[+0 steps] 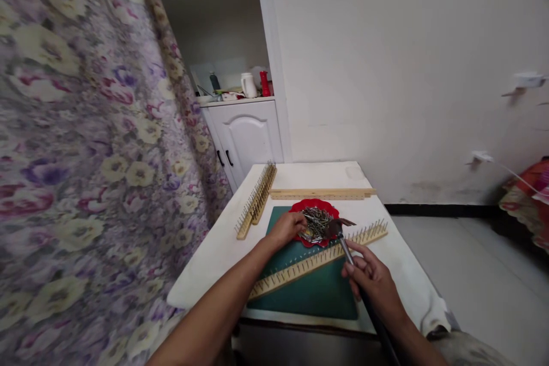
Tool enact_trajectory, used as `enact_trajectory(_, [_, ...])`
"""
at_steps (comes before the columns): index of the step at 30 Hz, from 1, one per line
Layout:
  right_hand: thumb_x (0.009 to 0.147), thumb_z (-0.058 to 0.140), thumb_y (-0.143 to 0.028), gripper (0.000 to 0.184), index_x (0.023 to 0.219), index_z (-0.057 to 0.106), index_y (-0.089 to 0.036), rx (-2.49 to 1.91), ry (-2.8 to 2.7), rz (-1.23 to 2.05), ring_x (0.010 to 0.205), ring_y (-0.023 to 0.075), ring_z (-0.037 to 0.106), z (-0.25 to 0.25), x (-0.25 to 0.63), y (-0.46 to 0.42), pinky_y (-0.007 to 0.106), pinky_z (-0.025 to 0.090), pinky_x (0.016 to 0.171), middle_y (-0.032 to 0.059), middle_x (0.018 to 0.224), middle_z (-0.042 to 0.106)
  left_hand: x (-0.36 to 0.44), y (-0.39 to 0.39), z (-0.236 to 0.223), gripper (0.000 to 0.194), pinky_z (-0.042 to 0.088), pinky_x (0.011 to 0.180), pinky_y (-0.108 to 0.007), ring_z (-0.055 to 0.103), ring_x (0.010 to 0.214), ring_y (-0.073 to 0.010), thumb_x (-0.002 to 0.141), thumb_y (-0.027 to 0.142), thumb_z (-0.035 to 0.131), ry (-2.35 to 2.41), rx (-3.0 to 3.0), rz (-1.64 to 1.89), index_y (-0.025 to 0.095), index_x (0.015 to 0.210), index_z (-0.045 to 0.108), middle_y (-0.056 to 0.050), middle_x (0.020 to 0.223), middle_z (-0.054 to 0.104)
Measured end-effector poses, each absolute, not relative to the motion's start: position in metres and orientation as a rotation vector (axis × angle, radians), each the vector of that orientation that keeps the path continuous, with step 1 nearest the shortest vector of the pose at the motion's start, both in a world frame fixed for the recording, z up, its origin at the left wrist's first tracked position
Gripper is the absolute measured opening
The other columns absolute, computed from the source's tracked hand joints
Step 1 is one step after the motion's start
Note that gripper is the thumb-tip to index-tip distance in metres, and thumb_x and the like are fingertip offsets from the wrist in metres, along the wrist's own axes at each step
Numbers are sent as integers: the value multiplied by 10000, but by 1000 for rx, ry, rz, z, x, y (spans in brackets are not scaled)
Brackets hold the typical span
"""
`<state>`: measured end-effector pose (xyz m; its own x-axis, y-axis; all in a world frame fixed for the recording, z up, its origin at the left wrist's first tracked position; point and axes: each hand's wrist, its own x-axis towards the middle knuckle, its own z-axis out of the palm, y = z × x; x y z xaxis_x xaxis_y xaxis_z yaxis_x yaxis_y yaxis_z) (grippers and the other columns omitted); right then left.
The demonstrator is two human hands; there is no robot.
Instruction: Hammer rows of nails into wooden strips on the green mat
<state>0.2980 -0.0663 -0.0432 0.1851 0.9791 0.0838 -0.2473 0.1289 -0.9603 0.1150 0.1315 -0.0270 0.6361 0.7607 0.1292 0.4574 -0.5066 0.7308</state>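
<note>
My right hand (371, 274) is wrapped round the handle of a hammer (348, 251), whose dark head is raised above a wooden strip. My left hand (288, 229) is at the left side of a red scalloped dish (306, 204), its fingers drawn together over the heap of nails (316, 222). What those fingertips hold, if anything, is hidden. In front of the dish, a long wooden strip (295, 270) studded with upright nails lies slanted across a green cutting mat (309, 297). Part of the strip is behind the hammer and my right hand.
Two nail-studded strips (258, 200) lie at the table's left edge. Further wooden strips (321, 193) lie across the white table (206, 274) behind the dish. A floral curtain (107, 183) hangs at left; a white cabinet (246, 134) and the wall stand beyond.
</note>
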Motion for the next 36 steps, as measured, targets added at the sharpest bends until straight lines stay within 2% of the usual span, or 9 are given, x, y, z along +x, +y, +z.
enact_trajectory(6, [792,654,-359,575,1287,428,-174,-1021,-954,1107,400,81,431,-50,298,-67,194,346,363,-15,657,614,90,100,-14,169,422,579,-217,560,598,-120,715,251,555,937,1945,720,136,825,612,-9,691,626])
enact_trajectory(11, [807,647,-353,564,1297,429,-178,-1034,-1020,1104,427,85,436,-54,298,-72,196,363,387,-16,668,608,50,59,10,202,432,567,-216,564,550,-101,658,283,674,915,1591,908,130,763,594,-2,666,621])
enact_trajectory(15, [798,657,-361,584,1303,430,-174,-1055,-1047,1095,439,96,443,-57,297,-76,206,374,391,-2,682,620,5,24,16,199,454,611,-230,586,602,-114,700,299,662,974,1514,1036,127,788,615,-23,698,649])
enact_trajectory(22, [794,661,-370,590,1310,436,-192,-1087,-1066,1097,445,99,450,-62,295,-76,214,384,405,-4,682,621,-40,-18,-38,187,435,581,-225,556,557,-121,661,320,674,1267,1359,1231,145,706,629,8,569,620])
enact_trajectory(26, [791,664,-374,569,1289,456,-193,-1120,-1071,1095,450,100,453,-62,294,-77,212,387,408,-8,673,617,-32,-25,-67,153,425,610,-215,556,597,-121,669,296,656,1327,1364,1267,149,701,633,14,604,623])
enact_trajectory(36, [796,656,-375,581,1308,450,-193,-1124,-1064,1077,450,107,448,-52,290,-85,226,391,409,6,695,617,-26,-25,-80,145,415,635,-203,556,662,-133,719,300,613,1405,1466,1282,161,735,654,9,680,643])
